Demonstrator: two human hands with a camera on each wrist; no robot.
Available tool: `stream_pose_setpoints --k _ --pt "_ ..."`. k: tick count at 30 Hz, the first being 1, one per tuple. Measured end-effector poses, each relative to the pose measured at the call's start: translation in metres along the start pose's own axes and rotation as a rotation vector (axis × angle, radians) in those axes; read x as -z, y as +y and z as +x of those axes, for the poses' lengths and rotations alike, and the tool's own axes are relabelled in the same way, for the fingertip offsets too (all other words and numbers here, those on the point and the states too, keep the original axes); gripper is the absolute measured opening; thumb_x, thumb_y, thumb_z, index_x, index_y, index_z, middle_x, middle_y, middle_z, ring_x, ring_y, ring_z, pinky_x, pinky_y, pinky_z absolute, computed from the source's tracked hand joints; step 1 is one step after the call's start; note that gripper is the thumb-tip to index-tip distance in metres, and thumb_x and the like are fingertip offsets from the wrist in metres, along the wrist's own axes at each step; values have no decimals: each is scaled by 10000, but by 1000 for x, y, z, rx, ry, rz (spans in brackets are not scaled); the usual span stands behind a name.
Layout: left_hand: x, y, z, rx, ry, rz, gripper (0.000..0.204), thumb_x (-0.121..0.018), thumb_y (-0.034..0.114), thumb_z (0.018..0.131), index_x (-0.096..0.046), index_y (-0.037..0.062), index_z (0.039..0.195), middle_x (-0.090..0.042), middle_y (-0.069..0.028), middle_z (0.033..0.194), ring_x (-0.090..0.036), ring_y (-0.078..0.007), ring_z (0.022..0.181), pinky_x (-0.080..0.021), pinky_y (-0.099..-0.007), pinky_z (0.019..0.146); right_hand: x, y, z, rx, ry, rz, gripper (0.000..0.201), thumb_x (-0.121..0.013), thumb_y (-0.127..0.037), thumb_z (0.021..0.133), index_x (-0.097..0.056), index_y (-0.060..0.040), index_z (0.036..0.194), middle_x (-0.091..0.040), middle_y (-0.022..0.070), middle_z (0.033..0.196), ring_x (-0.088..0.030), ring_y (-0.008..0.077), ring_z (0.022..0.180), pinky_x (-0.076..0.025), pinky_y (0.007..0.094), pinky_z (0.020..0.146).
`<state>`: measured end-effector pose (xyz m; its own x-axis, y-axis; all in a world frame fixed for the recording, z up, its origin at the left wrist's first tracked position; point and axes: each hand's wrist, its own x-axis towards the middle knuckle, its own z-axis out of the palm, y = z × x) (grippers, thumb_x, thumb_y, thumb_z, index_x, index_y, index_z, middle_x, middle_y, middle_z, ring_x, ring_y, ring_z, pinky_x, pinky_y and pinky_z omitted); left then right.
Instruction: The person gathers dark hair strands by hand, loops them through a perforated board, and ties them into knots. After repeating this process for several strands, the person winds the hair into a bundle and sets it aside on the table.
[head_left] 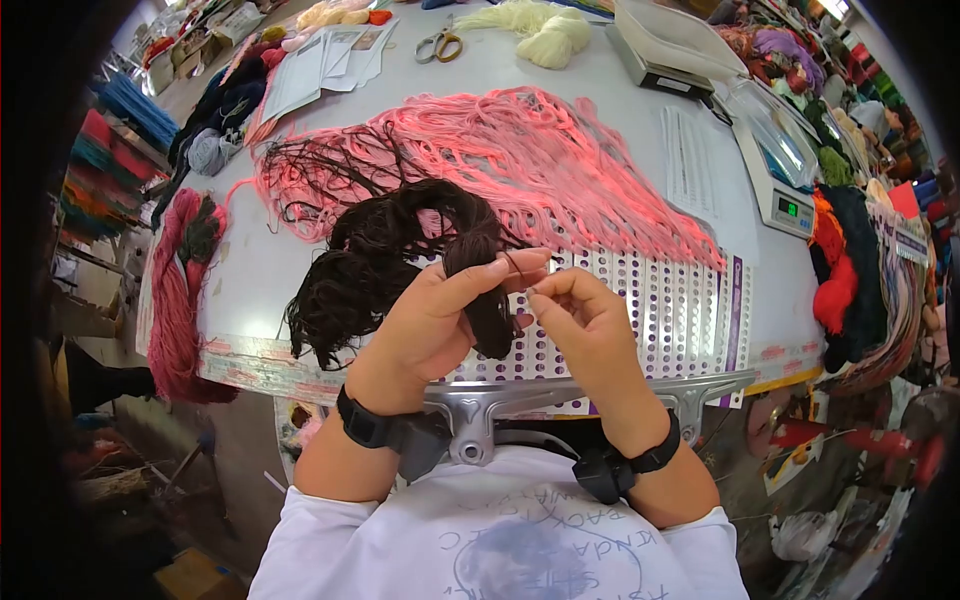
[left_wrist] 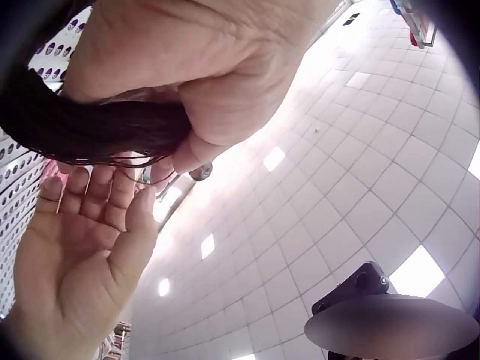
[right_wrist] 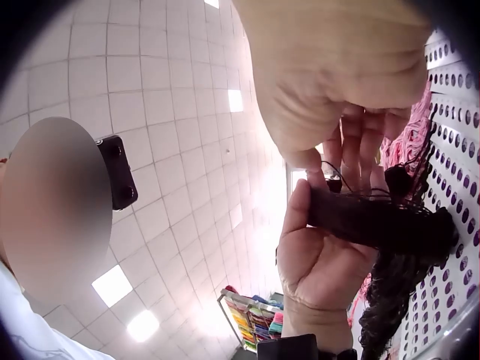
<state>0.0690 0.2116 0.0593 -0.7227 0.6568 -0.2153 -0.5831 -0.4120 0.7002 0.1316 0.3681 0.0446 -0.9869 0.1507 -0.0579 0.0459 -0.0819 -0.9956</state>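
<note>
A dark brown yarn skein (head_left: 365, 262) lies on the table, and the left hand (head_left: 432, 312) grips one folded end of it between thumb and fingers. The right hand (head_left: 585, 325) is just to the right, its thumb and index finger pinching a thin dark strand drawn from the bundle. In the right wrist view the gripped bundle (right_wrist: 375, 221) lies across the left palm, with loose thin strands (right_wrist: 352, 187) between the two hands. The left wrist view shows the dark bundle (left_wrist: 97, 127) held in the left hand (left_wrist: 202, 67).
Pink yarn (head_left: 530, 150) spreads behind the hands, over a perforated white sheet (head_left: 690, 310). Scissors (head_left: 438, 46), papers (head_left: 325, 60) and pale yarn (head_left: 552, 38) lie at the back. A scale (head_left: 783, 205) stands at the right; a dusty-pink skein (head_left: 178, 290) hangs off the left edge.
</note>
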Motion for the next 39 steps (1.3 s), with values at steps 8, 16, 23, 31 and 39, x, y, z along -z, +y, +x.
stream_pose_setpoints --k 8,16,23,31,39 --pt "-7 -5 7 -50 -7 26 364 -526 175 924 -553 -71 1190 -601 -136 1152 -593 -199 1020 -480 -328 868 10 -2 8 13 -62 -46 91 -654 -74 782 -648 -32 862 -628 22 812 -541 90 735 -414 250 670" --pt "-11 -5 7 -17 49 -44 303 -544 152 922 -587 -50 1144 -621 -110 1097 -602 -162 979 -491 -286 837 15 -11 10 -86 -99 0 75 -644 -69 799 -658 -16 849 -644 20 787 -559 87 741 -446 257 711" --pt "-10 -6 10 -56 50 67 388 -513 214 938 -547 -92 1174 -618 -155 1116 -609 -217 1000 -469 -346 896 19 -9 14 19 -130 -113 74 -673 -69 778 -654 -16 825 -628 28 810 -558 94 745 -446 263 719" --pt "-9 -6 11 -83 107 138 333 -511 226 950 -595 -63 1091 -361 49 592 -440 -85 573 -410 -255 581 37 -10 9 -206 -236 351 38 -583 -32 857 -599 0 846 -643 67 819 -580 119 787 -458 269 745" --pt "99 66 -10 -327 94 -173 247 -444 230 986 -565 36 1079 -256 75 597 -235 -18 449 -220 -194 382 271 -18 -35 -100 132 935 218 -429 -210 985 -545 -27 961 -234 -41 566 -243 88 480 -263 256 473"
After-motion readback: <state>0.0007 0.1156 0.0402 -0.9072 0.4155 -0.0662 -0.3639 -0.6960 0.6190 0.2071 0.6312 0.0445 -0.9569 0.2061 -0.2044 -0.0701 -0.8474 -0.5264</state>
